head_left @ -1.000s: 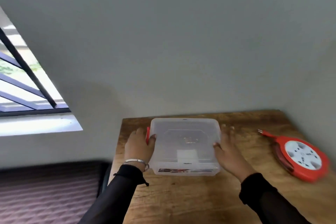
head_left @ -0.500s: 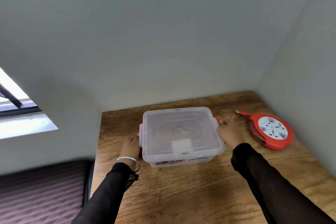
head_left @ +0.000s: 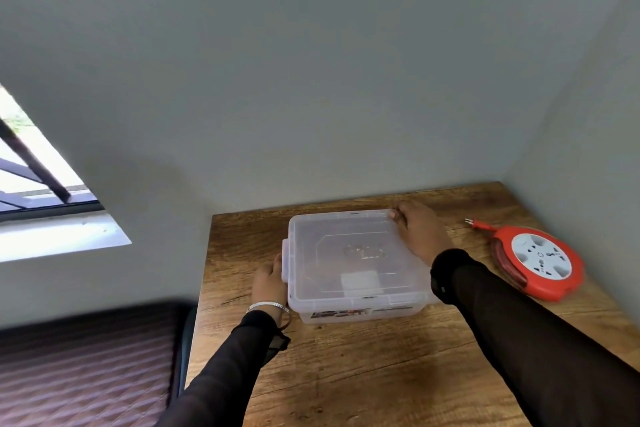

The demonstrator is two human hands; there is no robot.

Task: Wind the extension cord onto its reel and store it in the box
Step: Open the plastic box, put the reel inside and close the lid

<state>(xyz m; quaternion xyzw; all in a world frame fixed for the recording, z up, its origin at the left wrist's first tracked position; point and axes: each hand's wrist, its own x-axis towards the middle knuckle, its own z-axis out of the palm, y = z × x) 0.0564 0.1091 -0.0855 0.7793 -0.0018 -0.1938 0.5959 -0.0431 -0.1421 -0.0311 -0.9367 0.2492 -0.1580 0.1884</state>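
Where grey walls corner, wooden table (head_left: pixel 363 374) bears box (head_left: pixel 353 263), reel (head_left: pixel 540 260).

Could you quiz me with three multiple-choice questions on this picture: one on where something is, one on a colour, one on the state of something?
1. Where does the cord reel lie?
A. inside the box
B. on the table to the right of the box
C. on the floor

2. What colour is the reel's casing?
A. red
B. blue
C. yellow

3. How is the clear box?
A. lid off
B. tipped on its side
C. lid on

Answers: 1 B, the reel rests on the wooden table beside the box, apart from it. 2 A, a red rim surrounds its white socket face. 3 C, the clear lid covers the box, with the left hand at its left side and the right hand at its far right corner.
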